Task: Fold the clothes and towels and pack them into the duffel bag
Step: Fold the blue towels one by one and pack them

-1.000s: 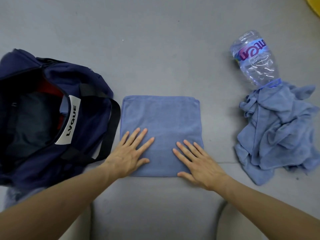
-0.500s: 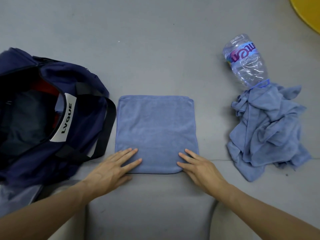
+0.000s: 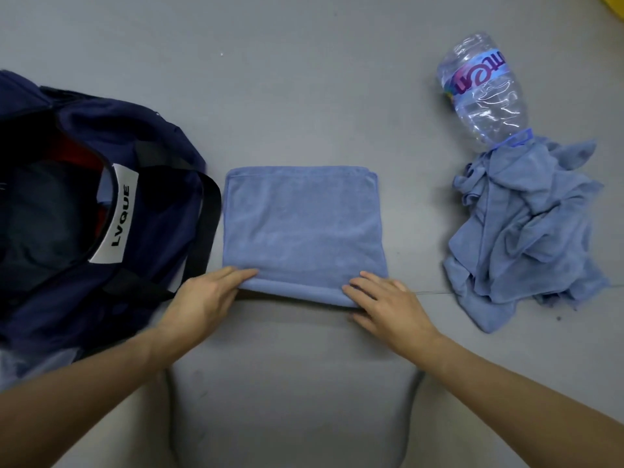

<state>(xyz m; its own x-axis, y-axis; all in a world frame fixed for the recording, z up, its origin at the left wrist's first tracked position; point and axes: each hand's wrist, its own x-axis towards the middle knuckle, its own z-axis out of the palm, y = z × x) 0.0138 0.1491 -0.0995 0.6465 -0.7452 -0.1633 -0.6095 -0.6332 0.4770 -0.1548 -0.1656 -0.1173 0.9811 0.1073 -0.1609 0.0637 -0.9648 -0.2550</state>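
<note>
A folded blue towel lies flat on the grey surface in the middle. My left hand grips its near left corner, and my right hand grips its near right corner; the near edge is lifted slightly off the surface. To the left the navy duffel bag stands open, with dark and red clothes inside and a white "LVQUE" label on its rim. A crumpled pile of blue towels lies to the right.
A clear plastic water bottle lies on its side at the top of the crumpled pile. The bag's black strap hangs next to the folded towel's left edge. A yellow object shows at the top right corner.
Both hands slid back from flat on the towel to its near edge and took hold of the two near corners, raising that edge a little.
</note>
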